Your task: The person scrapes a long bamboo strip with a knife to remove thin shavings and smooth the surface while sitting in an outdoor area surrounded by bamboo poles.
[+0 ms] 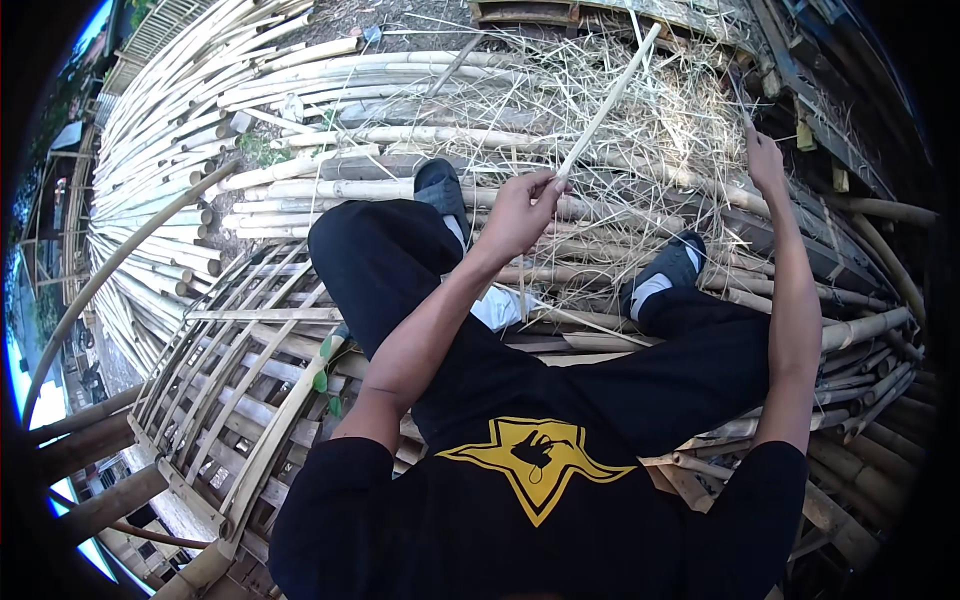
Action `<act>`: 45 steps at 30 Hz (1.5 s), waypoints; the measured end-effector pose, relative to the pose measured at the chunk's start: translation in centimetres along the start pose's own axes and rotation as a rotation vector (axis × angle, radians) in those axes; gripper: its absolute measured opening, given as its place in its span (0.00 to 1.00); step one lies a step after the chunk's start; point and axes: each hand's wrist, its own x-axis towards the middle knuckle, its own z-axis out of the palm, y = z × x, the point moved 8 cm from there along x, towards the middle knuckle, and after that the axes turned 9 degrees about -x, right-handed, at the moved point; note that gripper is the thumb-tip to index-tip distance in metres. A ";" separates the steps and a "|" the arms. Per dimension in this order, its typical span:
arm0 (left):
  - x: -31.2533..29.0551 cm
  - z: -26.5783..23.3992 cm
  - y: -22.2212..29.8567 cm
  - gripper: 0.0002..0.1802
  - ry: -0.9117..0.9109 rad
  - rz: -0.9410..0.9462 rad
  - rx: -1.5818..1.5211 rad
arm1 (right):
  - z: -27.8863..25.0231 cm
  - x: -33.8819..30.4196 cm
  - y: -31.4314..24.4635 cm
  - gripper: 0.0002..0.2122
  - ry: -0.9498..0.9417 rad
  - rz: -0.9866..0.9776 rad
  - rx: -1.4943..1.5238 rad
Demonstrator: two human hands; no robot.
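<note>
My left hand (520, 213) is closed around the lower end of a pale bamboo strip (612, 98). The strip slants up and away to the right, over scattered shavings (690, 125). Further right, my right hand (765, 160) is held out at arm's length, its fingers wrapped round a thin, knife-like tool (741, 97) that points away from me. The tool's exact kind is hard to make out against the dark background. The strip and the tool are apart from each other.
Bamboo poles (390, 135) lie side by side under and beyond my feet. A woven bamboo lattice (250, 390) stands at my left, with a curved pole (130, 245) beside it. Wooden pallets (530, 12) lie at the far side. A white piece (497, 308) rests between my legs.
</note>
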 end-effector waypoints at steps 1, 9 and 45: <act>0.2 0.0 -0.8 0.15 -0.031 -0.002 -0.082 | 0.4 -0.5 -1.9 0.28 -0.083 -0.053 0.077; -0.4 2.0 -0.1 0.14 -0.190 -0.238 -0.434 | 0.6 -14.1 -19.9 0.20 -0.385 -0.665 0.237; 0.1 7.5 4.3 0.20 -0.495 -0.106 -0.303 | -3.7 -8.4 -16.6 0.12 -0.436 0.108 1.339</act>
